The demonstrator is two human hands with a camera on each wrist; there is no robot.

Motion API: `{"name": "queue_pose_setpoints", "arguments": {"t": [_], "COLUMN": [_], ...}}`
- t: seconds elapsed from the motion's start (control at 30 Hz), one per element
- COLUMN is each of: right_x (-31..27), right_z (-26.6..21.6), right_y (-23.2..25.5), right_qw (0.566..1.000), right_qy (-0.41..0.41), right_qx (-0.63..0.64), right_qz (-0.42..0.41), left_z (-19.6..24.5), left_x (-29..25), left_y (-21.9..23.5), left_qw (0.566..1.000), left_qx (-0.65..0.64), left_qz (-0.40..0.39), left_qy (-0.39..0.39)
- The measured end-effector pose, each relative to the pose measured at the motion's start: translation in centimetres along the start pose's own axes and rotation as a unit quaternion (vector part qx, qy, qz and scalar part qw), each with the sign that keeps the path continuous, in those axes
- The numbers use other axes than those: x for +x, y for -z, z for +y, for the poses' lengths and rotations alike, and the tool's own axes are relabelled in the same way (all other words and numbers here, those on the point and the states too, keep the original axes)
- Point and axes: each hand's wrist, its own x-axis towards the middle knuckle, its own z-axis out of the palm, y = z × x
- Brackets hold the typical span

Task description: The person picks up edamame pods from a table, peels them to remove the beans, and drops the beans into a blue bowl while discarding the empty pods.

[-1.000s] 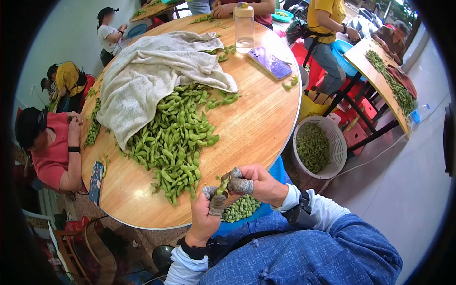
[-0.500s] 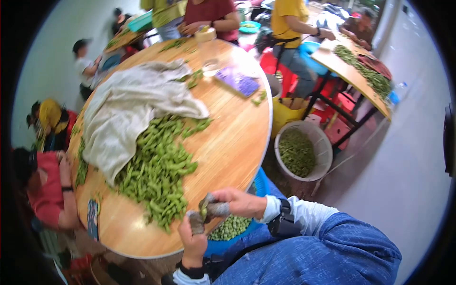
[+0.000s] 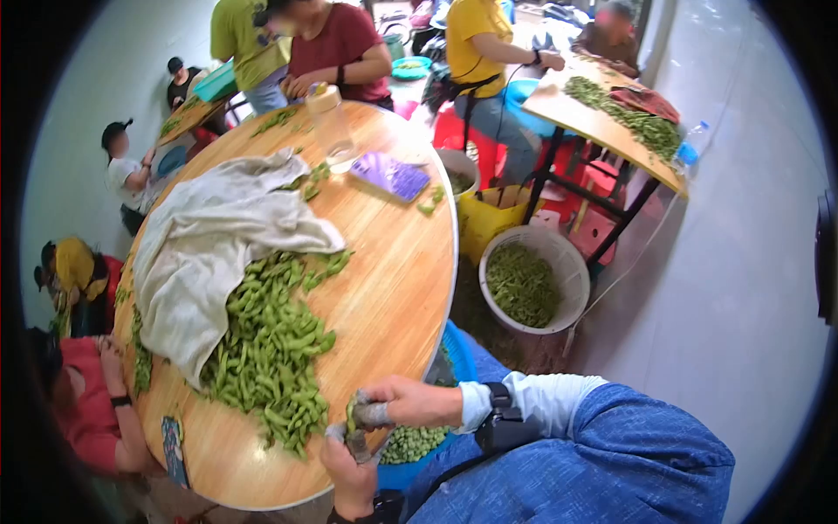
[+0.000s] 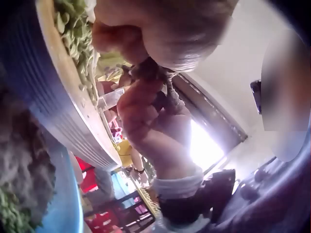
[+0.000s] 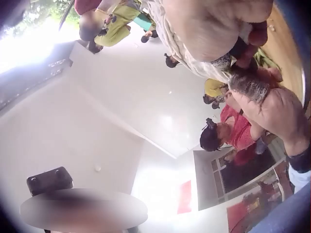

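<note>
Both hands meet over the near edge of the round wooden table point(image 3: 393, 288), each pinching the same green edamame pod point(image 3: 352, 412). My left hand point(image 3: 349, 458) grips it from below with grey finger guards; my right hand point(image 3: 397, 404) pinches its upper end, also with grey guards. A big pile of edamame pods point(image 3: 266, 349) lies on the table just left of the hands. Under them a blue basin point(image 3: 410, 444) holds shelled green beans. In the left wrist view the right hand point(image 4: 146, 121) shows beside the table rim. In the right wrist view the left hand point(image 5: 272, 111) shows close by.
A grey-white cloth point(image 3: 209, 244) covers the far part of the pile. A purple phone point(image 3: 390, 177) and a clear bottle point(image 3: 330, 122) lie farther back. A white basket of pods point(image 3: 524, 279) stands on the floor to the right. Several people sit round this table and others.
The head view has swung, so the table and basket shifted left and down. Both hands stay on the pod, now lower in the frame above the blue basin.
</note>
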Motion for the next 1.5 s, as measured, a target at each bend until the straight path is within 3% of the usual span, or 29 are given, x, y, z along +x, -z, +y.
{"name": "queue_pose_setpoints", "arguments": {"t": [0.13,0.23,0.37,0.53,0.6,0.7,0.8,0.83,0.93,1.03,1.13,1.33,1.5], "right_x": [-0.1,0.1,0.2,0.7,0.8,0.4,0.3,0.3,0.1,-0.1,-0.2,0.0,0.0], "right_z": [0.7,0.4,-0.6,-1.3,-1.3,-0.7,-0.7,-0.8,-1.5,-2.0,-2.1,-1.2,-1.2], "right_y": [-0.6,-0.5,0.3,1.0,1.3,0.9,0.9,0.7,0.2,0.0,0.2,0.3,0.2], "right_qw": [0.993,0.988,0.928,0.854,0.832,0.895,0.956,0.954,0.942,0.929,0.943,0.963,0.965], "right_qy": [0.103,0.142,0.221,0.323,0.345,0.251,0.153,0.142,0.129,0.137,0.135,0.117,0.111], "right_qx": [0.050,-0.053,-0.301,-0.407,-0.434,-0.367,-0.249,-0.260,-0.305,-0.338,-0.299,-0.241,-0.234], "right_qz": [-0.024,-0.007,0.009,-0.021,-0.030,0.031,0.034,0.043,0.062,0.058,0.048,0.042,0.031], "left_z": [-1.1,0.5,0.1,-1.5,-1.1,-0.7,-1.0,-1.0,0.9,-0.3,0.3,0.5,-0.1], "left_x": [-2.2,-0.8,-0.1,0.0,0.3,0.7,0.6,0.6,1.6,1.3,1.6,1.6,0.8], "left_y": [-0.6,-0.7,-0.3,0.0,0.0,0.3,0.5,0.6,0.3,0.4,0.7,0.9,0.9], "left_qw": [0.972,0.837,0.744,0.684,0.690,0.715,0.746,0.756,0.866,0.886,0.837,0.772,0.771], "left_qx": [-0.154,-0.409,-0.525,-0.565,-0.556,-0.541,-0.526,-0.519,-0.400,-0.366,-0.415,-0.482,-0.501], "left_qz": [0.055,0.095,0.074,0.077,0.070,0.043,-0.001,-0.016,-0.037,-0.048,-0.045,-0.039,-0.048], "left_qy": [0.167,0.351,0.407,0.455,0.458,0.440,0.409,0.397,0.297,0.282,0.355,0.412,0.391]}}
